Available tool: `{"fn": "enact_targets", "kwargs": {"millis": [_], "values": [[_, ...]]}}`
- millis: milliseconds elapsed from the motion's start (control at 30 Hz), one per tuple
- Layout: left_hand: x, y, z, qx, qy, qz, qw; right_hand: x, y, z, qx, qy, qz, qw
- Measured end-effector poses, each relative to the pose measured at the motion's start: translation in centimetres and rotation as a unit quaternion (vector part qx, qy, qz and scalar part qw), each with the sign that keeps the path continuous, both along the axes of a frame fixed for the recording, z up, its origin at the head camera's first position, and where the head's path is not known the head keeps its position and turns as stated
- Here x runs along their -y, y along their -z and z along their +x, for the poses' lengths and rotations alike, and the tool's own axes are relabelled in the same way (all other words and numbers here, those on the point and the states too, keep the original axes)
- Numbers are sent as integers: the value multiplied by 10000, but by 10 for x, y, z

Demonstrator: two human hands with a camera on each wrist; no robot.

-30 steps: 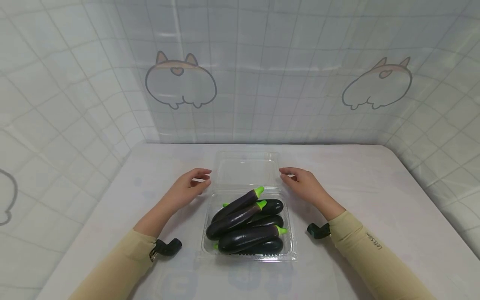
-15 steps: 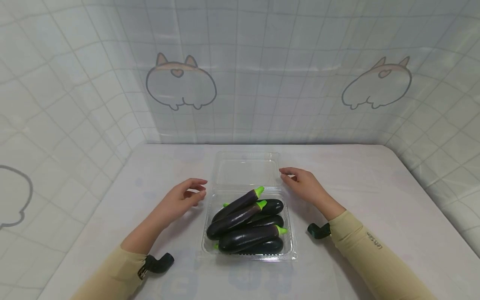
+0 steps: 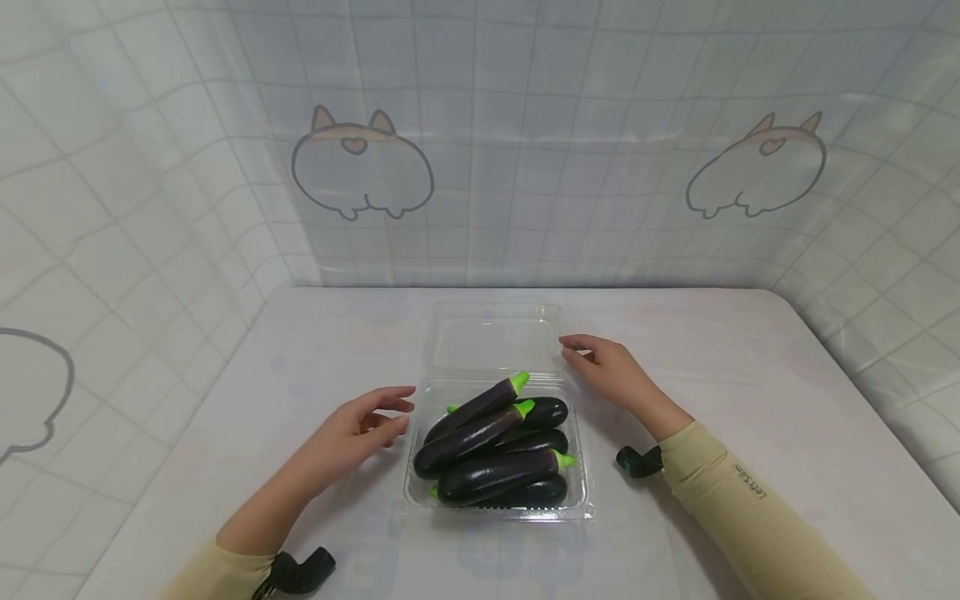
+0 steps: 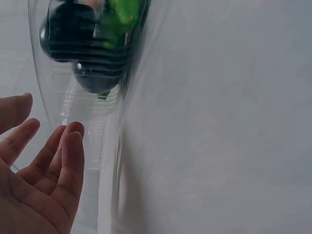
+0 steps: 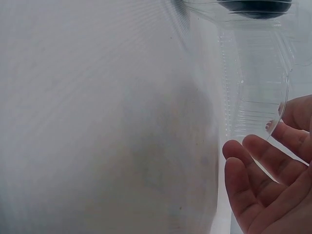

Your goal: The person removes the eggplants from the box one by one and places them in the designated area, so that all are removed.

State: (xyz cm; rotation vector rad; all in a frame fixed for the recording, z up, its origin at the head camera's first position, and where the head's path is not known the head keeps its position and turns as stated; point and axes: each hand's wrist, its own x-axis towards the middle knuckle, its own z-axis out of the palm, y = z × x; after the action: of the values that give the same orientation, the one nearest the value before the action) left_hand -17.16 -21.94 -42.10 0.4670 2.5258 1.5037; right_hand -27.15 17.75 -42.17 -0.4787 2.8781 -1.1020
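Note:
A hinged clear plastic box [image 3: 588,510] lies on the table with its lid [image 3: 493,346] folded back flat, away from me. Several dark purple eggplants [image 3: 495,479] with bright green stems are piled in the base. My left hand [image 3: 352,437] is at the box's left side, fingers loosely bent and nothing in them. In the left wrist view its fingertips [image 4: 73,146] come close to the clear plastic wall. My right hand [image 3: 611,375] is at the lid's right edge. Its thumb and index fingertips overlap the lid's rim [image 5: 286,90] in the right wrist view, the other fingers relaxed.
The table [image 3: 712,350] has a pale cloth. Behind it and at both sides hangs a white grid-patterned curtain [image 3: 555,167] with cartoon animal drawings. A black wrist-mounted device [image 3: 303,571] is on the left wrist, another black device [image 3: 639,461] on the right.
My left hand has drawn back toward me, from beside the lid to beside the base. The right hand, the box and the eggplants have stayed in place.

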Motion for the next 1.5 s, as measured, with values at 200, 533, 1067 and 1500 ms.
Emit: {"fn": "enact_targets", "kwargs": {"millis": [200, 533, 1067, 1500], "values": [[1, 1, 13, 176, -53, 66, 9998, -2, 1, 0, 13, 43, -18, 10000], [-5, 9, 27, 435, 154, 219, 9987, -8, 3, 2, 10, 102, 19, 9999], [-14, 9, 42, 390, 211, 692, 9966, -9, 6, 7, 73, 113, -107, 9999], [-18, 13, 43, 360, 76, 711, 9968, -29, -10, 33, -647, 118, -208, 9976]]}}
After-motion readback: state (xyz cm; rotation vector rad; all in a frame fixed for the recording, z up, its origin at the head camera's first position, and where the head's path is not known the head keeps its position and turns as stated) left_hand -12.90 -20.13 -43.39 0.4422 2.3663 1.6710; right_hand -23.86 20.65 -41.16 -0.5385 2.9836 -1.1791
